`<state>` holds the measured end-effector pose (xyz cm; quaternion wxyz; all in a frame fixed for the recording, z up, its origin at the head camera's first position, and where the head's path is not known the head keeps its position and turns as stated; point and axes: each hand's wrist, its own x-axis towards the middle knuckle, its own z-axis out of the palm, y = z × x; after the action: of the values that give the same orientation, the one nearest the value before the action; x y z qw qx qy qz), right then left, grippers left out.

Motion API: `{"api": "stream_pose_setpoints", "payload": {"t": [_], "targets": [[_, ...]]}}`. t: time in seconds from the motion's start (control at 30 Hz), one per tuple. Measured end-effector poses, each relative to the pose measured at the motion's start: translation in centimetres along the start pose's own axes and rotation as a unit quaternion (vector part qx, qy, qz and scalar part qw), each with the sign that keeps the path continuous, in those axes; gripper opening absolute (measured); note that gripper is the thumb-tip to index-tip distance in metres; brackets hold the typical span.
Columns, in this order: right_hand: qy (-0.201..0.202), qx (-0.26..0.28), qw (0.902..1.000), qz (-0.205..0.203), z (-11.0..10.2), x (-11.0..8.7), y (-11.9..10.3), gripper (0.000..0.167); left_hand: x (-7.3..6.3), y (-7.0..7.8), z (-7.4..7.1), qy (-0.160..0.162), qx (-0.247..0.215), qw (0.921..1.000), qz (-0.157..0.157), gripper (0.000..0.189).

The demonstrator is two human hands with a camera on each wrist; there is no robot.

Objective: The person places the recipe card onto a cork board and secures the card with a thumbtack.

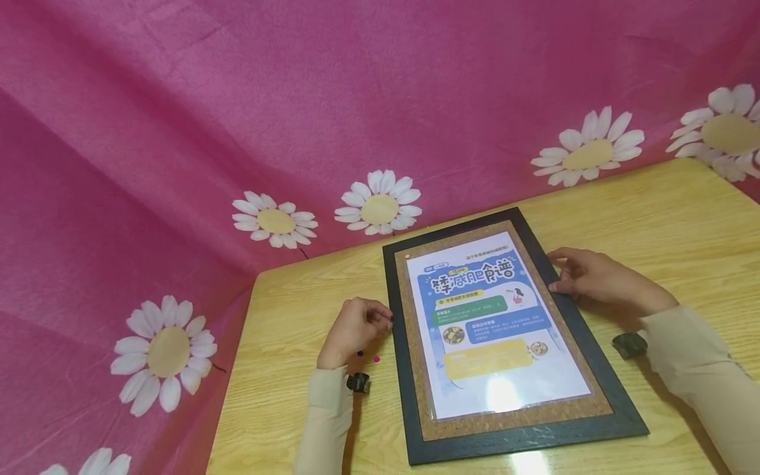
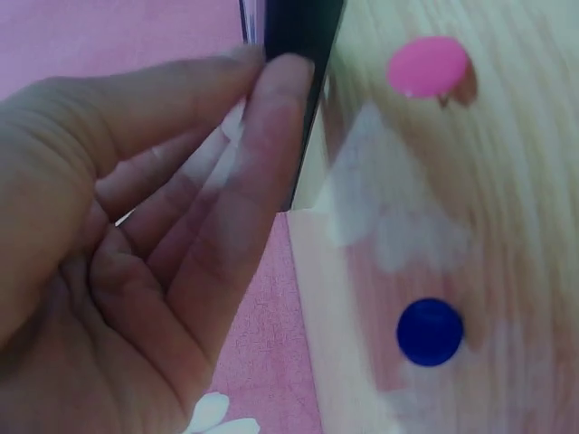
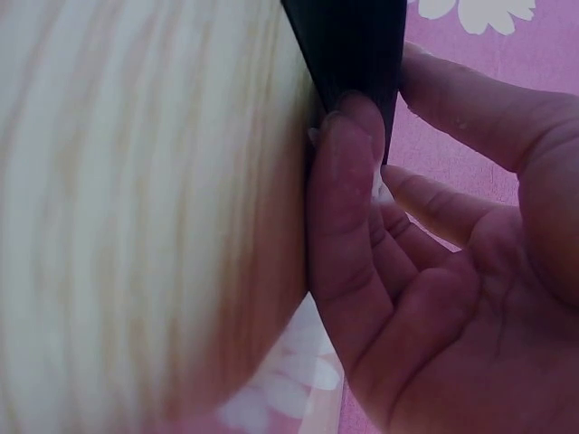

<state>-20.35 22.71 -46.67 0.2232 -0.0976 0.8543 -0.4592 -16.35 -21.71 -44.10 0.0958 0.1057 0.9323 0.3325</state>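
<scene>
Leftmost, beyond our left hand, we see a pink cloth (image 1: 77, 218) printed with white daisies, which also runs behind both hands. Our left hand (image 1: 356, 330) pinches the near side of a black frame (image 1: 404, 369) between thumb and forefinger, the other fingers loosely curled beneath. Just beside that hand's wrist, on the wooden table (image 1: 273, 343), lie a blue pin (image 2: 431, 332) and a pink pin (image 2: 428, 66), apart from each other. The frame lies flat between our two hands; inside it we see a cork board (image 1: 534, 414) and, on that, a blue and white poster (image 1: 481, 323), glossy with glare. Our right hand (image 1: 594, 280) grips the frame's opposite side, its thumb and fingers on either face of the edge.
</scene>
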Motion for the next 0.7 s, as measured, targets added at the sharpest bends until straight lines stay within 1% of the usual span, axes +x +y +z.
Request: {"api": "stream_pose_setpoints", "payload": {"t": [0.1,0.27,0.3,0.4,0.47,0.53,0.7], "targets": [[0.002,-0.018,0.9998,-0.003,-0.07,0.13,0.05,0.072,0.07,-0.01,0.17,0.023,0.01,0.9997,0.0,0.011],[0.001,-0.006,1.0,0.007,-0.12,0.09,0.05,0.074,0.19,0.06,0.37,0.061,0.038,0.9974,0.001,0.009],[-0.001,0.003,0.9999,0.012,-0.14,0.06,0.03,0.074,0.21,0.07,0.38,0.067,0.043,0.9968,0.001,0.01],[-0.001,-0.002,0.9999,0.011,-0.2,0.11,-0.03,0.074,0.23,0.12,0.38,0.084,0.055,0.995,0.002,0.01],[0.001,-0.009,0.9999,0.008,-0.25,0.16,-0.05,0.073,0.3,0.16,0.35,0.097,0.059,0.9935,0.009,0.01],[0.002,-0.013,0.9999,0.004,-0.28,0.18,0.0,0.073,0.38,0.23,0.33,0.106,0.053,0.9928,0.017,0.009],[-0.005,0.029,0.9994,0.017,0.07,-0.03,0.27,0.075,0.61,0.54,0.33,0.125,0.04,0.9904,0.043,0.008]]}}
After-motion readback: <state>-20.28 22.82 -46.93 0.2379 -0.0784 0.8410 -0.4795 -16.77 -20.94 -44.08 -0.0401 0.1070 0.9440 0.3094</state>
